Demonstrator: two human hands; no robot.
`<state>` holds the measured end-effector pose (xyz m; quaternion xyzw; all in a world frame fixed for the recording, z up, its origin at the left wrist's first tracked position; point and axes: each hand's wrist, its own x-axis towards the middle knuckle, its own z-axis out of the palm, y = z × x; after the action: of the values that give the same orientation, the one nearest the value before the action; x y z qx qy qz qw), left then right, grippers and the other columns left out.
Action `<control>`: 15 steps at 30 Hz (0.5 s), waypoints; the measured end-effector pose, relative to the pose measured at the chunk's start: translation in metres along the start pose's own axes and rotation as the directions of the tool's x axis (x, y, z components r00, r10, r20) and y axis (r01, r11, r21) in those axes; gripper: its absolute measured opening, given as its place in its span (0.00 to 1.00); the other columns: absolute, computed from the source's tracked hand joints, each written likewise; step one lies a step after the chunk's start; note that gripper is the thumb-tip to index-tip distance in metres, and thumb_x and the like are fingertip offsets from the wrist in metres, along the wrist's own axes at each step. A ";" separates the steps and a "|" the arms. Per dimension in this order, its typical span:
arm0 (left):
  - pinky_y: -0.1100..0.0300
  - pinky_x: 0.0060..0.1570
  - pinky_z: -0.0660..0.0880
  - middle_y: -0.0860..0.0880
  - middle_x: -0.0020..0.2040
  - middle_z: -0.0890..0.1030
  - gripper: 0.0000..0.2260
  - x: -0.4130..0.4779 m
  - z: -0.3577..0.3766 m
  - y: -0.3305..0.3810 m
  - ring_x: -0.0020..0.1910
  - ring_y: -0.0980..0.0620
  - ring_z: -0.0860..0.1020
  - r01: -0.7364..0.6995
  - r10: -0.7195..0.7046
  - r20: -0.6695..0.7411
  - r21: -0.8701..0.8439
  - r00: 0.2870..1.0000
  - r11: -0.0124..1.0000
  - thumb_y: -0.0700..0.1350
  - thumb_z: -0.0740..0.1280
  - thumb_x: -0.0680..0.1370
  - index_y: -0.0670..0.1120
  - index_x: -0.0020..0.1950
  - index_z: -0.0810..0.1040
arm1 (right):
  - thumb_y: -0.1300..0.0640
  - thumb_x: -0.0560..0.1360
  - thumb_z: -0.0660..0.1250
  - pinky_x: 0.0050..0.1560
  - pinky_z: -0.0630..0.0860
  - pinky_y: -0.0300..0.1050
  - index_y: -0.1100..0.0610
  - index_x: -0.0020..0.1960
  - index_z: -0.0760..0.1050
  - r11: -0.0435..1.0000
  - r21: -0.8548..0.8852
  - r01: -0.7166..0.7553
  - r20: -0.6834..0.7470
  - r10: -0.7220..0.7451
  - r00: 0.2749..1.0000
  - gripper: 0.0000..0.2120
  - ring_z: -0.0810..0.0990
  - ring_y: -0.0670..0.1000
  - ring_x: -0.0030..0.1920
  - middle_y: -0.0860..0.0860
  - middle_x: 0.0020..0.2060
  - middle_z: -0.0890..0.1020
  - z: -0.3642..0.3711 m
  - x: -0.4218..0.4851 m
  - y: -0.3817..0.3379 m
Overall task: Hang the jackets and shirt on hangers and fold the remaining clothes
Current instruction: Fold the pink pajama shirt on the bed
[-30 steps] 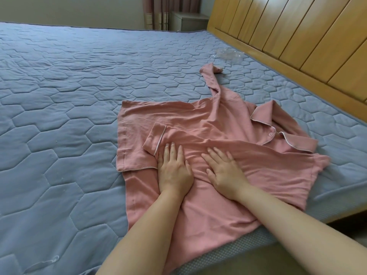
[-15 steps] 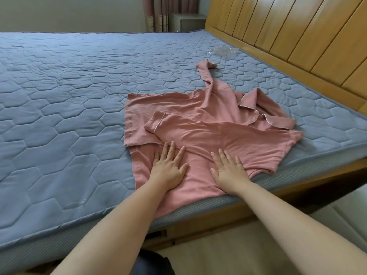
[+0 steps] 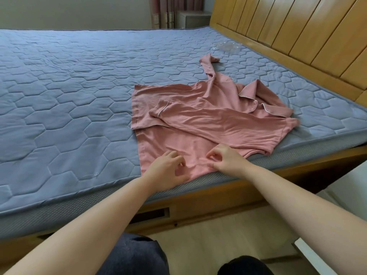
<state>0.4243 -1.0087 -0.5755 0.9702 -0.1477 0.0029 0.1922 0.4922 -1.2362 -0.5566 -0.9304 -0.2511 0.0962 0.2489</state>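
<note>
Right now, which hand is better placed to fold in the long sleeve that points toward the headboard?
Right, probably. The right hand, at the near hem of the pink shirt, lies on the headboard side, closer to the sleeve; the left hand would have to cross over it.

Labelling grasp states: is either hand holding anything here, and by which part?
Both. The left hand and right hand each appear to pinch the pink shirt at its near edge, by the side of the mattress.
</note>
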 end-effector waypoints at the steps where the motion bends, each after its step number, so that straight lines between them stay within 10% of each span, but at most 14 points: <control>1: 0.59 0.50 0.70 0.53 0.52 0.73 0.17 -0.002 -0.002 0.000 0.53 0.54 0.70 0.011 -0.011 0.022 -0.006 1.000 1.000 0.58 0.68 0.74 0.50 0.56 0.76 | 0.53 0.71 0.73 0.57 0.69 0.42 0.54 0.52 0.80 0.999 -0.041 0.012 0.019 -0.011 1.000 0.11 0.74 0.49 0.52 0.50 0.49 0.76 0.001 0.000 -0.003; 8: 0.60 0.40 0.65 0.55 0.42 0.75 0.02 -0.005 -0.020 -0.011 0.42 0.53 0.71 0.026 -0.029 0.038 0.064 0.999 0.998 0.44 0.67 0.75 0.49 0.43 0.76 | 0.59 0.71 0.73 0.49 0.69 0.42 0.56 0.42 0.80 0.986 -0.164 0.044 -0.001 -0.044 0.999 0.02 0.75 0.50 0.48 0.48 0.42 0.75 -0.002 0.001 -0.016; 15: 0.58 0.32 0.62 0.44 0.30 0.73 0.05 -0.004 -0.035 -0.013 0.27 0.45 0.69 0.035 -0.033 -0.370 -0.003 0.928 0.999 0.38 0.66 0.74 0.45 0.46 0.70 | 0.62 0.70 0.73 0.44 0.70 0.42 0.54 0.36 0.77 0.993 0.119 0.023 -0.219 0.004 0.976 0.08 0.76 0.50 0.41 0.48 0.36 0.78 -0.024 0.009 -0.025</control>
<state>0.4260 -0.9827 -0.5479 0.9551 -0.0920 0.1826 0.2146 0.4971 -1.2227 -0.5235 -0.9173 -0.2203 0.0071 0.3315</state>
